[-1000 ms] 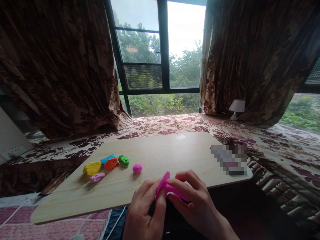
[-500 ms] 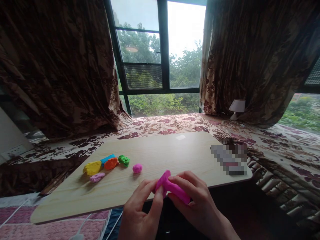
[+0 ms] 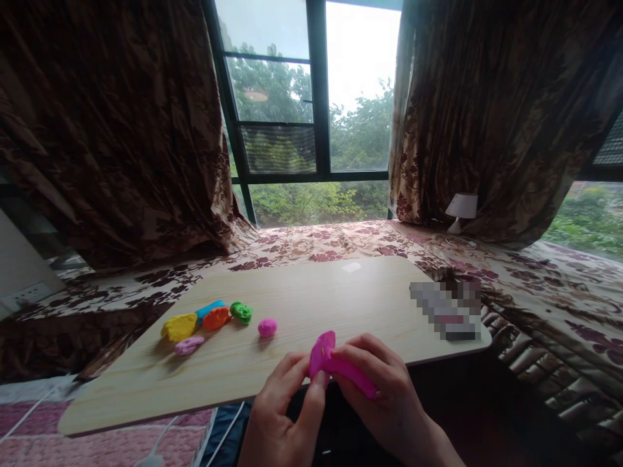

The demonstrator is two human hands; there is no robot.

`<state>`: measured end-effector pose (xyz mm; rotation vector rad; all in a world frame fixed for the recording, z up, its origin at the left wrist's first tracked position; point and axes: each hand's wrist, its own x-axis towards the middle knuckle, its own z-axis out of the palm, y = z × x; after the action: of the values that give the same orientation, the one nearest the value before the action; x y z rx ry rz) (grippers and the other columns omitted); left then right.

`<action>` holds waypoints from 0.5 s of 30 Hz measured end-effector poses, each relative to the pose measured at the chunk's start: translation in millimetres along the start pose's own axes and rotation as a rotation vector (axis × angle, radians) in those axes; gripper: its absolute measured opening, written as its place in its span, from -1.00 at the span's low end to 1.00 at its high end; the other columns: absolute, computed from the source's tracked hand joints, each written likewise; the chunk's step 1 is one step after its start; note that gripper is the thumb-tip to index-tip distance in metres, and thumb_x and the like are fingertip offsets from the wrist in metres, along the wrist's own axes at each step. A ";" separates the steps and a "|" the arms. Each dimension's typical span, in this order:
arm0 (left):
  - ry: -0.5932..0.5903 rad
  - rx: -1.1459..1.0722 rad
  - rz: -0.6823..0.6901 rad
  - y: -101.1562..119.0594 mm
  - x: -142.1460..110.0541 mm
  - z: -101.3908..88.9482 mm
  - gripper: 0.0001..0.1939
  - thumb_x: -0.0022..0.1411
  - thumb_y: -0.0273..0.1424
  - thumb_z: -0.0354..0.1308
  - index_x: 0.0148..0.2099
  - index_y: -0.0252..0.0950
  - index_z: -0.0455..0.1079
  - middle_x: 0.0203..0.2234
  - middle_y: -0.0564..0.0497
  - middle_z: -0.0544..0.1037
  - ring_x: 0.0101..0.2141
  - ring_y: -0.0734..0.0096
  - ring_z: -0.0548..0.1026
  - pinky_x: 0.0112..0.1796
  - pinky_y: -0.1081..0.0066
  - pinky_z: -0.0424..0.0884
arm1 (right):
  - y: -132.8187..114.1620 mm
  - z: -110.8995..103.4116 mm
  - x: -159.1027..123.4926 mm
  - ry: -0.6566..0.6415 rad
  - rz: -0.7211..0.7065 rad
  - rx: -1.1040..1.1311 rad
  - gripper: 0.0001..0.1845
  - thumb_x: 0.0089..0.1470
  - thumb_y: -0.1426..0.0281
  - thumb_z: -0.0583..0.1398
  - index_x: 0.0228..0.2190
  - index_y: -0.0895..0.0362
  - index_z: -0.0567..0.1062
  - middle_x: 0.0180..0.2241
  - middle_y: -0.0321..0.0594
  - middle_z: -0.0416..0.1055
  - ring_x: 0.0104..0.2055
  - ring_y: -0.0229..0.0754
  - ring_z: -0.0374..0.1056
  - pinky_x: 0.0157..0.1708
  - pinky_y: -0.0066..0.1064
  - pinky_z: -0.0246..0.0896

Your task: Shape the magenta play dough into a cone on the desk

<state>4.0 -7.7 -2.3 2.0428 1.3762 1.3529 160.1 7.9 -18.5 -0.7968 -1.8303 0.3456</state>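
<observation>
A bright pink piece of modelling clay (image 3: 355, 376) is held between both hands, just over the near edge of the wooden tabletop (image 3: 311, 292). My left hand (image 3: 292, 405) pinches its flattened, upturned end between thumb and fingers. Around the longer, thicker part, my right hand (image 3: 382, 383) is closed, its fingers on top. A small pink clay ball (image 3: 267, 328) rests on the board a little beyond my left hand. Farther left lie lumps of green (image 3: 242, 312), orange (image 3: 216, 318), blue (image 3: 210, 308), yellow (image 3: 180, 327) and pale pink clay (image 3: 189, 346).
A pixelated, unreadable object (image 3: 448, 314) lies at the board's right end. Behind the board, patterned cloth (image 3: 321, 240) covers a ledge below the window. A small white lamp (image 3: 461, 209) stands at the back right. White cables (image 3: 226, 434) run below the board's left side.
Both hands have shifted slightly to the right with the pink clay. Its flattened end now looks broader and more turned toward me. The lumps on the board have stayed put.
</observation>
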 end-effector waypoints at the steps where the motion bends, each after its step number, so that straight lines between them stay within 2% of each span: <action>1: 0.013 -0.001 -0.003 0.1 -0.6 0.8 -0.75 0.20 -0.35 0.03 -0.12 -0.22 0.45 -0.22 0.00 0.53 -0.16 0.33 0.47 -0.15 0.45 0.39 | 0.0 0.2 0.0 0.000 0.012 0.020 -0.68 0.05 0.53 0.16 -0.12 0.06 0.41 -0.28 -0.21 0.37 -0.24 -0.23 0.32 -0.24 -0.41 0.29; 5: 0.062 -0.025 0.002 2.1 -3.5 3.8 -0.74 0.21 -0.35 0.02 -0.09 -0.21 0.45 -0.20 0.00 0.52 -0.17 0.35 0.46 -0.15 0.46 0.39 | 0.6 1.1 -0.6 0.002 0.037 0.052 -0.64 0.03 0.48 0.19 -0.08 0.08 0.38 -0.23 -0.17 0.36 -0.23 -0.22 0.33 -0.24 -0.39 0.30; 10: 0.066 -0.031 0.028 2.3 -5.3 6.2 -0.73 0.20 -0.35 0.02 -0.09 -0.20 0.45 -0.21 0.01 0.52 -0.18 0.34 0.47 -0.15 0.46 0.40 | 0.8 2.0 -0.5 0.053 0.034 0.031 -0.72 0.05 0.49 0.17 -0.15 0.07 0.43 -0.29 -0.19 0.37 -0.28 -0.22 0.33 -0.28 -0.38 0.30; 15: 0.035 0.047 0.049 -0.4 -4.1 5.0 -0.72 0.21 -0.37 0.02 -0.05 -0.20 0.42 -0.21 0.01 0.51 -0.16 0.37 0.47 -0.15 0.51 0.39 | -0.3 0.7 0.3 0.015 0.022 0.010 -0.64 0.07 0.49 0.15 -0.06 0.04 0.38 -0.24 -0.17 0.36 -0.23 -0.20 0.31 -0.24 -0.36 0.29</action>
<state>7.6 -9.8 -7.2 2.1057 1.3930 1.3958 159.3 7.9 -18.4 -0.8108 -1.8058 0.3615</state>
